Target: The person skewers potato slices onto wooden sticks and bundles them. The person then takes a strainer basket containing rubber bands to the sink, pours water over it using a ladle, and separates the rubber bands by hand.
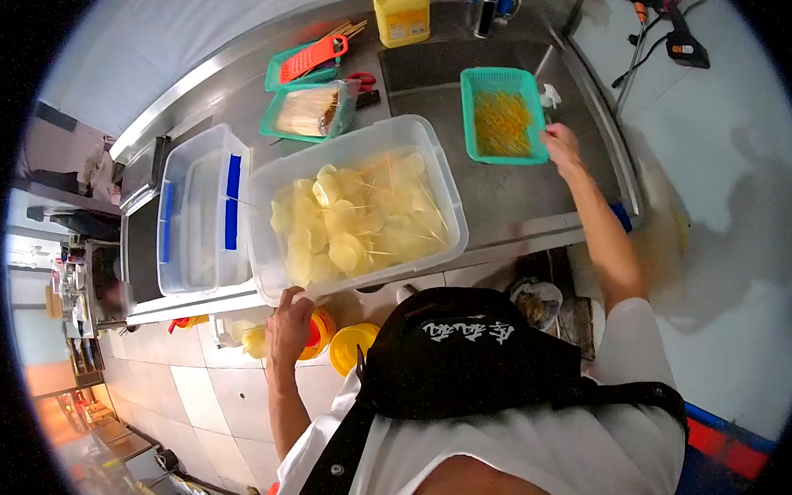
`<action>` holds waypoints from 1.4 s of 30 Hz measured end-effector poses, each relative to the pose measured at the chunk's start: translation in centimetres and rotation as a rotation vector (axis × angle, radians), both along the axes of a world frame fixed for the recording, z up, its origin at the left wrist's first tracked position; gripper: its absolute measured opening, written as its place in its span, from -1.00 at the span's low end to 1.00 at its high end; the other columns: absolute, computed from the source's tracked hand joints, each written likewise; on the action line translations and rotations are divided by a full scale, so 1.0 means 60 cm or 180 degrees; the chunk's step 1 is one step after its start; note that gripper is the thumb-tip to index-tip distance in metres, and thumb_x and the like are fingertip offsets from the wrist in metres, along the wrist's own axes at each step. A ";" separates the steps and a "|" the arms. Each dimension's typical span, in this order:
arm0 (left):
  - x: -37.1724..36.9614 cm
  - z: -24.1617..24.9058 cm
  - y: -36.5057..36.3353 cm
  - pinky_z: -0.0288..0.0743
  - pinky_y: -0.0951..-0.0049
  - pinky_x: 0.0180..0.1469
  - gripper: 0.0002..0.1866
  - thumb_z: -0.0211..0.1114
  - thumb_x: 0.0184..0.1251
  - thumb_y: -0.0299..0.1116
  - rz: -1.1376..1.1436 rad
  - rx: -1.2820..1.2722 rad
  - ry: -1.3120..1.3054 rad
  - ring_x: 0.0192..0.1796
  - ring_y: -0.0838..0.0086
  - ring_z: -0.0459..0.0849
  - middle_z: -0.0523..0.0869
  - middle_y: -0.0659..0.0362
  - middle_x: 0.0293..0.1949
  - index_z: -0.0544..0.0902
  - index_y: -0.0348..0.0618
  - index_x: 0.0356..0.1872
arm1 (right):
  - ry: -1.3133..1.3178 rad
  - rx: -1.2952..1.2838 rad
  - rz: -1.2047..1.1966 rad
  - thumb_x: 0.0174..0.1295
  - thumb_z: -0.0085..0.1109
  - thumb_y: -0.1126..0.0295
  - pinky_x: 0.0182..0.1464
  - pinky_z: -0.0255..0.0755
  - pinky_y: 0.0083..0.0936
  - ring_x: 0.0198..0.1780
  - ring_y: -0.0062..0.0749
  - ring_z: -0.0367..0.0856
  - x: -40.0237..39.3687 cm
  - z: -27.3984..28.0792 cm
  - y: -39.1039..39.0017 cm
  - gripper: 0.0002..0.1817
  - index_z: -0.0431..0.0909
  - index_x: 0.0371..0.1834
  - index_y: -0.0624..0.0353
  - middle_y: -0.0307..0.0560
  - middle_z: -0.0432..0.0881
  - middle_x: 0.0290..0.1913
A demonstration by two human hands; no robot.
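Observation:
A clear plastic tub (pixel 270 252) of pale yellow potato slices on thin wooden skewers (pixel 360 218) sits on the steel counter. My left hand (pixel 290 325) grips the tub's near rim at its left corner. My right hand (pixel 562 146) touches the right edge of a teal basket (pixel 473 83) filled with yellow-orange shreds (pixel 501 122), further back on the counter. Whether those fingers close around the basket rim is unclear.
A second clear tub with blue-handled lid (pixel 198 206) stands left of the first. Behind are two teal trays, one with skewers (pixel 308 111), one with an orange grater (pixel 315 58), plus a yellow jug (pixel 401 16). Yellow and orange bowls (pixel 351 345) sit below the counter edge.

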State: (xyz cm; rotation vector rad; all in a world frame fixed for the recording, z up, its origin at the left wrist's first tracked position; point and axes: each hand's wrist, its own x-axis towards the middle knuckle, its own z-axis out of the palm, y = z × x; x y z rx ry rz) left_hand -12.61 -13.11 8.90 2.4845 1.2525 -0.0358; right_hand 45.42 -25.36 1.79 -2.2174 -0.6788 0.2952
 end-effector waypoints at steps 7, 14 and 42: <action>-0.017 -0.009 0.018 0.53 0.22 -0.37 -0.97 0.23 0.12 -0.42 -0.0235 0.0162 -0.0400 -0.38 0.19 0.66 0.58 0.23 -0.01 0.62 -0.03 -0.42 | -0.0109 -0.0627 -0.0055 0.10 0.09 0.28 -0.31 0.39 -0.33 -0.39 -0.22 0.57 -0.041 -0.019 0.263 -0.74 0.58 -0.37 0.30 0.03 0.64 -0.39; -0.031 -0.022 0.026 0.52 0.24 -0.41 -0.98 0.27 0.12 -0.42 -0.0234 0.0012 -0.0606 -0.42 0.22 0.66 0.56 0.23 0.00 0.62 -0.05 -0.42 | -0.0341 -0.0883 0.0191 0.03 0.08 0.34 -0.24 0.51 -0.22 -0.29 0.00 0.66 -0.087 -0.079 0.383 -0.77 0.63 -0.43 0.30 0.17 0.66 -0.36; 0.045 0.111 0.046 0.47 0.29 -0.34 -0.93 0.16 0.15 -0.58 0.0793 -0.0027 -0.1034 -0.33 0.14 0.61 0.61 0.05 -0.39 0.56 -0.21 -0.35 | 0.2030 -0.0752 0.1561 0.11 0.19 0.39 -0.69 0.38 -0.59 -0.68 -0.50 0.48 -0.133 -0.080 0.484 -0.78 0.47 -0.50 0.36 -0.06 0.52 -0.61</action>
